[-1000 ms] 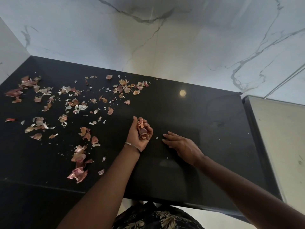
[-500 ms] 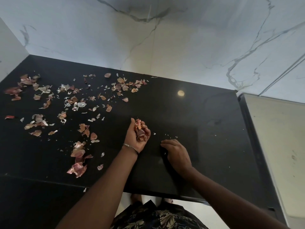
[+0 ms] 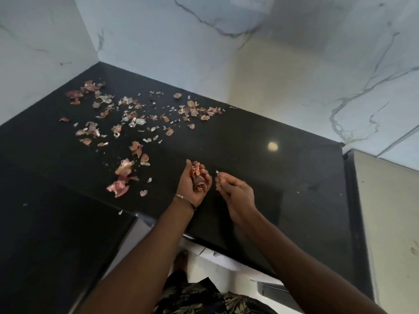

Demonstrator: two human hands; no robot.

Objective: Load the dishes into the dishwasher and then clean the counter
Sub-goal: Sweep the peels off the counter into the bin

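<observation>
The counter (image 3: 260, 177) is black and glossy, and it is lying in a corner under white marble walls. Dry onion and garlic peels (image 3: 136, 123), pink, brown and white, are lying scattered over its far left part, from the back corner down toward the front edge. The bigger pink pieces (image 3: 118, 185) are lying nearest the front. One small white flake (image 3: 120, 212) is sitting at the front edge. The right part of the counter is showing only a few tiny white crumbs (image 3: 298, 192). A bunch of peels (image 3: 198, 177) is sitting in the cupped left hand (image 3: 192, 185). The right hand (image 3: 235, 189) is pinching a small white flake (image 3: 217, 171) just beside it, above the counter.
</observation>
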